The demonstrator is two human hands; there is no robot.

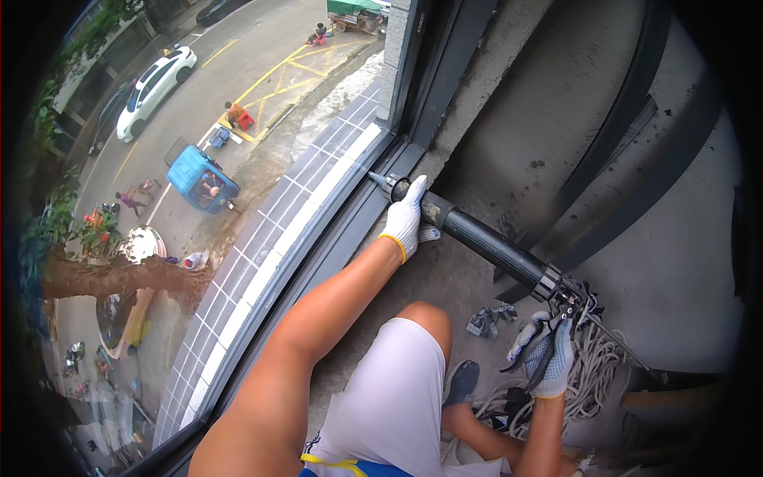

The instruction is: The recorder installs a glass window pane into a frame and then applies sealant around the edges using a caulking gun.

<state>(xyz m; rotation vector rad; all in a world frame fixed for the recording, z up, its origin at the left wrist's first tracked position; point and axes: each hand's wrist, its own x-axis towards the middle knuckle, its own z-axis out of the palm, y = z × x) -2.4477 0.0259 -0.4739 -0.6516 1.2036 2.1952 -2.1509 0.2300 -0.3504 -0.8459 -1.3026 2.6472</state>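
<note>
Street of grey asphalt (254, 49) is showing outside, below a sill of grey tiles (262, 230); rough grey concrete floor (470, 278) is lying inside. White car (155, 91) and blue three-wheeled vehicle (195, 179) are sitting on the street side. Dark grey metal window frame (350, 225) is running diagonally between the two sides. Long black curved strips (648, 179) are lying at upper right. Loose off-white rope pile (592, 366) is sitting behind the right hand. Black tubular caulking gun (493, 246) is slanting from the frame down to the rope, held over the floor. Left hand in white knit glove, yellow cuff (405, 216), is gripping its front end, fingers wrapping underneath. Right hand in white dotted glove (552, 358) is closing around handle and trigger; can't tell how far the trigger is pulled. Grey tapered nozzle (377, 181) is pointing at the frame; can't tell if touching.
</note>
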